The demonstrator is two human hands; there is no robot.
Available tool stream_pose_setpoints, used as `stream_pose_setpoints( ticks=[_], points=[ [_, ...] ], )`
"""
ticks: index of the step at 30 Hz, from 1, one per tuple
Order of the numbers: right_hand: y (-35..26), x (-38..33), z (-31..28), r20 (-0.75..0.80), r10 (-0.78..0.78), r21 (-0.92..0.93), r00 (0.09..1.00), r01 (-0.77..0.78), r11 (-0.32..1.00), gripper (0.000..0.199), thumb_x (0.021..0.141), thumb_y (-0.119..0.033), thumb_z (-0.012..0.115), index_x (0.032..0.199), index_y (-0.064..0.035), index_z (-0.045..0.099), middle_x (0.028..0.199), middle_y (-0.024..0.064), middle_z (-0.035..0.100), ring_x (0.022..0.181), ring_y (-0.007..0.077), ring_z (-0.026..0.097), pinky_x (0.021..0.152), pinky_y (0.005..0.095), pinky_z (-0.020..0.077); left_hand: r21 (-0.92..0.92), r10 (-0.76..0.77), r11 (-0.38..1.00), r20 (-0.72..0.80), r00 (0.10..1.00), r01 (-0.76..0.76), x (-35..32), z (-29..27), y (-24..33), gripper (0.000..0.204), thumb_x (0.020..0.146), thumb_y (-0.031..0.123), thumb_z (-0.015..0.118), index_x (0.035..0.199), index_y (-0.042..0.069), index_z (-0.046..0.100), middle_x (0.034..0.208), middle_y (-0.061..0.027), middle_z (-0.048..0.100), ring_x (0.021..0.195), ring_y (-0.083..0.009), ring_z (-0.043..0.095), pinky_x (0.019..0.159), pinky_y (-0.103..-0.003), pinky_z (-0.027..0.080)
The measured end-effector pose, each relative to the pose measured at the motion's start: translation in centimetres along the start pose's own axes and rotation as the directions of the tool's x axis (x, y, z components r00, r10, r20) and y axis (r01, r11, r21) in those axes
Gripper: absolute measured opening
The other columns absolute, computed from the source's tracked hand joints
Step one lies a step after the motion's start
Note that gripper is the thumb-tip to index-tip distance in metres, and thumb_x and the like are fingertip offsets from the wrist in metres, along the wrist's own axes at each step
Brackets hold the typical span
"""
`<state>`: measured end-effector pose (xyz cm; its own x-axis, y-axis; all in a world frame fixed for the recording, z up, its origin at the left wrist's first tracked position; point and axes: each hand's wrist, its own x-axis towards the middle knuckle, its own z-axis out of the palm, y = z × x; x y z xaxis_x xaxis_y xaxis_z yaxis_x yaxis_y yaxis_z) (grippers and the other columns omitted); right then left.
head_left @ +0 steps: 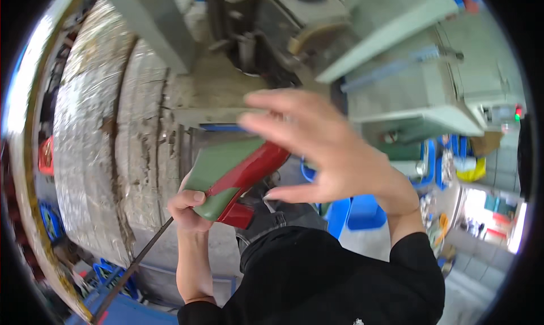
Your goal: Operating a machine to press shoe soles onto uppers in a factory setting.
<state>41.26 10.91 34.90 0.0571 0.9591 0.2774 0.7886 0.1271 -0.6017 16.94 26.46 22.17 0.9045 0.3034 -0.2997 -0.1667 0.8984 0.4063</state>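
My left hand (190,206) grips a glossy green and red shoe-like piece (249,169) near its lower left end, thumb pressed on the green side. A red band runs slantwise along it, and a red block like a heel (237,216) juts out at the bottom. Its far right end is partly hidden behind my right hand (317,146). That hand hovers above and to the right, blurred, with fingers and thumb spread apart and nothing between them. Whether its fingertips touch the piece I cannot tell.
A grey machine (317,13) with a rounded, tan-edged part stands ahead. Large film-wrapped stacks (90,132) line the left side. A pale green metal cabinet (419,87) is at the right, and blue bins (365,212) stand on the floor beside me. A thin dark rod (136,260) slants at lower left.
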Motion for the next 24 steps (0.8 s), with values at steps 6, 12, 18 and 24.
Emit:
stream_pose_setpoints(
  ticks=[6, 12, 18, 24],
  points=[
    [13.8, -17.3, 18.0, 0.816, 0.436, -0.049, 0.381, -0.704, 0.708, 0.096, 0.060, -0.051, 0.084, 0.133, 0.0024, 0.054, 0.101, 0.0238, 0.072, 0.105, 0.0384, 0.068, 0.092, 0.0433, 0.0538, 0.015, -0.508, 0.815, -0.464, 0.726, 0.580, 3.9, -17.9, -18.8, 0.049, 0.093, 0.032, 0.060, 0.127, -0.004, 0.058, 0.118, -0.0198, 0.069, 0.104, -0.0367, 0.070, 0.089, -0.053, 0.058],
    [18.8, -33.7, 36.6, 0.963, 0.229, -0.214, -0.140, -0.915, 0.342, 0.084, 0.055, -0.062, 0.087, 0.113, -0.0013, 0.076, 0.116, 0.0171, 0.074, 0.107, 0.0307, 0.071, 0.093, 0.0412, 0.0546, -0.435, -0.795, 0.440, -0.595, 0.116, 0.786, -2.1, -36.2, -39.4, 0.035, 0.103, 0.038, 0.053, 0.118, 0.008, 0.065, 0.105, -0.0122, 0.073, 0.086, -0.0279, 0.072, 0.076, -0.045, 0.060],
    [22.1, -38.6, 40.3, 0.891, 0.451, -0.234, -0.049, -0.901, 0.364, 0.084, 0.052, -0.060, 0.088, 0.115, -0.0056, 0.074, 0.118, 0.0170, 0.073, 0.109, 0.0338, 0.070, 0.094, 0.0431, 0.0546, -0.116, -0.562, 0.632, -0.749, 0.350, 0.766, 1.9, -36.4, -41.4, 0.030, 0.103, 0.033, 0.054, 0.113, 0.007, 0.066, 0.106, -0.0109, 0.073, 0.092, -0.0263, 0.072, 0.081, -0.043, 0.059],
    [22.5, -39.3, 38.3, 0.852, 0.520, -0.158, 0.054, -0.921, 0.355, 0.083, 0.051, -0.058, 0.089, 0.114, -0.0067, 0.073, 0.116, 0.0171, 0.073, 0.110, 0.0336, 0.069, 0.094, 0.0440, 0.0542, -0.254, -0.720, 0.633, -0.541, 0.435, 0.731, 3.9, -35.4, -39.5, 0.027, 0.098, 0.029, 0.060, 0.111, 0.006, 0.067, 0.110, -0.0119, 0.073, 0.101, -0.0271, 0.070, 0.089, -0.041, 0.056]
  ],
)
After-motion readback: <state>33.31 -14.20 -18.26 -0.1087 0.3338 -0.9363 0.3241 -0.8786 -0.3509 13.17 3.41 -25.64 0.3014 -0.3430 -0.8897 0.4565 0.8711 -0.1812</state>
